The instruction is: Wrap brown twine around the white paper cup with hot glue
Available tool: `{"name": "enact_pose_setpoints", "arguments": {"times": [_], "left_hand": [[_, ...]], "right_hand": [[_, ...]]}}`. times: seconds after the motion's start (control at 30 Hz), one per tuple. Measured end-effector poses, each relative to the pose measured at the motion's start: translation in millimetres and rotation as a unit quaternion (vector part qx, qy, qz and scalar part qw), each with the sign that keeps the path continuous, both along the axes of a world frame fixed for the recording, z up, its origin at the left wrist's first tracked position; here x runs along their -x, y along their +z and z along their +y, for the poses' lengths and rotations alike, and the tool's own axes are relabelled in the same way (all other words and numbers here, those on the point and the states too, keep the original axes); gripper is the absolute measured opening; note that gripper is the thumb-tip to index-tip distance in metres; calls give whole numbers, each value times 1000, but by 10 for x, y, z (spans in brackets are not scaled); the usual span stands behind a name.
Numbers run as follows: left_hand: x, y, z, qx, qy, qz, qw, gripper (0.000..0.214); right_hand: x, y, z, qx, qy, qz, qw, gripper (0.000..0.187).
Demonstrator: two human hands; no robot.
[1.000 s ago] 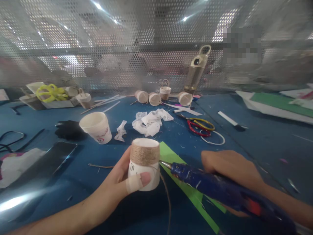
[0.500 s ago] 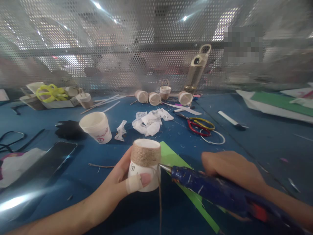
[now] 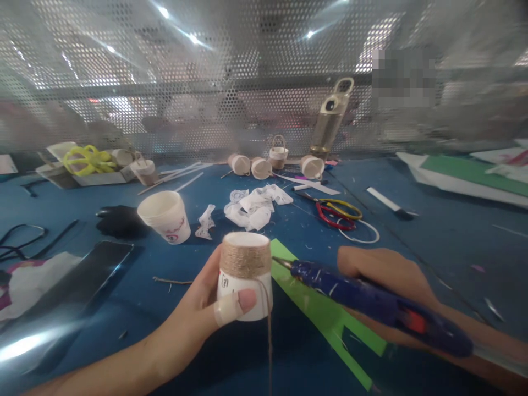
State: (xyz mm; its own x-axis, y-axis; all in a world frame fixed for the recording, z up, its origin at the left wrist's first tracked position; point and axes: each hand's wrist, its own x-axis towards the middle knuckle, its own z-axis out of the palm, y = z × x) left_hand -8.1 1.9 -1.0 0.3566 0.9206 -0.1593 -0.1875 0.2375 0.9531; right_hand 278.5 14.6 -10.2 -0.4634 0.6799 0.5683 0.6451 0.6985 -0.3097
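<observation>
My left hand [image 3: 206, 308], with a bandage round its thumb, grips a white paper cup [image 3: 243, 300] held upside down. Brown twine [image 3: 246, 260] is wound in rows round the cup's upper part, and its loose end hangs down the front. My right hand [image 3: 383, 275] is closed round a dark blue glue gun [image 3: 363, 302] with a red part on its body. The gun's metal nozzle points left, just short of the cup's right side. Below both lies a green paper sheet [image 3: 322, 313] with a cut-out piece.
A stack of paper cups [image 3: 165, 217], crumpled white lace [image 3: 258, 206] and red-yellow scissors [image 3: 336, 212] lie beyond my hands. Several twine-wrapped cups [image 3: 262, 168] and a bottle [image 3: 330, 124] stand by the perforated screen. A phone [image 3: 88, 278] and black glove [image 3: 117, 221] are at left.
The glue gun's nozzle has drawn back a little from the cup, and the gun's body has tilted, showing more of its rear. The cup stays in my left hand.
</observation>
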Motion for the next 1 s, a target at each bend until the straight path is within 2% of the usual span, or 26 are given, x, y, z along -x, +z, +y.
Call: {"name": "enact_pose_setpoints", "arguments": {"times": [0.07,0.13,0.2,0.3,0.37,0.43,0.5,0.6,0.7,0.77,0.9,1.0], "left_hand": [[1,-7,-7,-8,9,-3,1000,67],[-3,-8,-11,-10,14,-5,1000,65],[-11,-3,-8,-11,17,-8,1000,64],[-22,14,6,-20,17,-5,1000,65],[-26,20,13,-26,17,0,1000,65],[-27,15,14,-30,19,0,999,62],[-29,-2,10,-35,24,-4,999,58],[-33,-36,6,-53,26,-15,998,52],[-44,-51,11,-70,20,-22,997,47],[-54,-49,16,-74,18,-21,997,46],[-67,-50,11,-79,24,-16,996,49],[-63,-63,0,-81,21,-9,996,50]], "right_hand": [[58,60,-14,8,-18,28,999,14],[156,109,-12,52,-37,99,993,10],[280,120,-1,146,-36,212,966,19],[459,64,-3,190,-40,262,945,34],[554,14,-35,200,-59,268,941,37],[634,-13,-85,220,-64,253,940,30],[703,-10,-136,252,-43,266,930,24],[782,20,-187,293,-2,320,901,30],[826,40,-212,298,11,324,898,28],[843,50,-225,308,4,333,891,27],[871,93,-248,329,-50,331,883,27],[880,120,-255,346,-40,343,872,20]]}}
